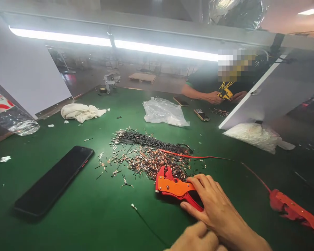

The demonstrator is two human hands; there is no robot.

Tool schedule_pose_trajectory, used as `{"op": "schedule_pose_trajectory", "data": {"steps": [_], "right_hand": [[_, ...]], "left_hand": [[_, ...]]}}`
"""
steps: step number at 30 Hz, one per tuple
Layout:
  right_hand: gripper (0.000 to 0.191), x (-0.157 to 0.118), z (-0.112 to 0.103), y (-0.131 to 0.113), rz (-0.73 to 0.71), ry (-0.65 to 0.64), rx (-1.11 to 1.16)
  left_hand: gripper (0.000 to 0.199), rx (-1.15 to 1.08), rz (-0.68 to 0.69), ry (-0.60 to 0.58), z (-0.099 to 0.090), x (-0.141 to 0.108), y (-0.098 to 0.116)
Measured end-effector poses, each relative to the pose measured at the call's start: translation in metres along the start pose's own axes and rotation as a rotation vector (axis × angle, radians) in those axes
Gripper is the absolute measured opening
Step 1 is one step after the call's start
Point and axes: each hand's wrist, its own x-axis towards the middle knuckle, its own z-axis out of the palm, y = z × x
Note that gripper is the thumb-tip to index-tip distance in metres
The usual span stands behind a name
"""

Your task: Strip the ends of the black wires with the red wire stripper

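My right hand (217,204) is closed around the handles of an orange and red wire stripper (174,186), fingers over the upper handle and thumb by the lower one. The tool's jaws point left, at the near edge of a heap of stripped wire ends and copper scraps (157,162). Low in the view, partly cut off, my left hand (197,238) is curled shut. A thin black wire (148,220) with a pale metal terminal at its tip runs out from it to the left. Behind the heap lies a bundle of black wires (149,139) with metal terminals.
A black phone (54,181) lies left, a second red tool (295,211) right. A red cable tie (193,156) crosses the heap. Farther back are a white cloth (81,112), a plastic bag (164,113) and a bottle (13,116). A co-worker's hands (215,97) hold a yellow tool.
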Motion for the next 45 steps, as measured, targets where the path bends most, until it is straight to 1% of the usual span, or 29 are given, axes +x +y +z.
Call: {"op": "schedule_pose_trajectory", "data": {"steps": [1, 2, 3, 4, 5, 7, 8, 10, 11, 14, 15, 16, 18, 19, 21, 24, 26, 30, 35, 39, 45], "right_hand": [[0.045, 0.001, 0.0, 0.001, 0.002, -0.008, 0.003], [0.043, 0.002, -0.001, 0.003, 0.003, -0.021, 0.013], [0.041, 0.004, -0.003, 0.004, 0.004, -0.037, 0.033], [0.038, 0.005, -0.005, 0.005, 0.003, -0.053, 0.059], [0.035, 0.007, -0.009, 0.005, -0.001, -0.068, 0.088], [0.028, 0.01, -0.017, 0.004, -0.009, -0.083, 0.14], [0.024, 0.012, -0.021, 0.004, -0.012, -0.089, 0.162], [0.018, 0.015, -0.029, 0.003, 0.008, -0.055, 0.225], [0.016, 0.016, -0.033, 0.003, 0.042, 0.002, 0.272], [0.02, 0.018, -0.041, 0.003, 0.178, 0.227, 0.509], [0.021, 0.018, -0.042, 0.002, 0.192, 0.269, 0.593], [0.02, 0.018, -0.043, 0.001, 0.17, 0.282, 0.661], [0.019, 0.017, -0.043, -0.003, 0.056, 0.247, 0.707], [0.019, 0.017, -0.042, -0.005, -0.009, 0.24, 0.689], [0.02, 0.018, -0.039, -0.01, -0.092, 0.267, 0.619], [0.015, 0.018, -0.035, -0.015, -0.154, 0.344, 0.528], [0.014, 0.017, -0.034, -0.016, -0.157, 0.376, 0.507], [0.014, 0.016, -0.034, -0.018, -0.141, 0.389, 0.494], [0.011, 0.017, -0.032, -0.021, -0.137, 0.394, 0.46], [0.013, 0.017, -0.029, -0.023, -0.158, 0.399, 0.399], [0.016, 0.016, -0.025, -0.029, -0.16, 0.436, 0.265]], "left_hand": [[0.013, 0.043, -0.066, 0.11, -0.004, 0.002, -0.007], [0.016, 0.096, -0.168, 0.229, -0.012, 0.004, -0.013], [0.011, 0.128, -0.161, 0.336, -0.022, 0.005, -0.018], [0.008, 0.141, -0.111, 0.388, -0.035, 0.007, -0.023], [0.01, 0.133, -0.103, 0.437, -0.05, 0.009, -0.026], [0.013, 0.107, -0.077, 0.47, -0.077, 0.012, -0.031], [0.014, 0.106, -0.07, 0.463, -0.089, 0.014, -0.033], [0.013, 0.156, -0.126, 0.416, -0.104, 0.014, -0.037], [0.014, 0.178, -0.17, 0.382, -0.108, 0.012, -0.041], [0.023, 0.182, -0.338, 0.33, -0.107, 0.003, -0.052], [0.023, 0.183, -0.372, 0.341, -0.105, -0.001, -0.056], [0.024, 0.185, -0.405, 0.346, -0.102, -0.005, -0.059], [0.022, 0.178, -0.422, 0.368, -0.097, -0.011, -0.063], [0.021, 0.178, -0.423, 0.378, -0.096, -0.012, -0.064], [0.018, 0.189, -0.409, 0.39, -0.093, -0.013, -0.065], [0.016, 0.228, -0.385, 0.405, -0.092, -0.013, -0.067], [0.018, 0.247, -0.383, 0.42, -0.093, -0.013, -0.069], [0.019, 0.242, -0.396, 0.419, -0.094, -0.015, -0.073], [0.017, 0.189, -0.381, 0.403, -0.091, -0.015, -0.07], [0.019, 0.197, -0.354, 0.351, -0.087, -0.013, -0.064], [0.019, 0.263, -0.39, 0.272, -0.084, -0.01, -0.056]]}}
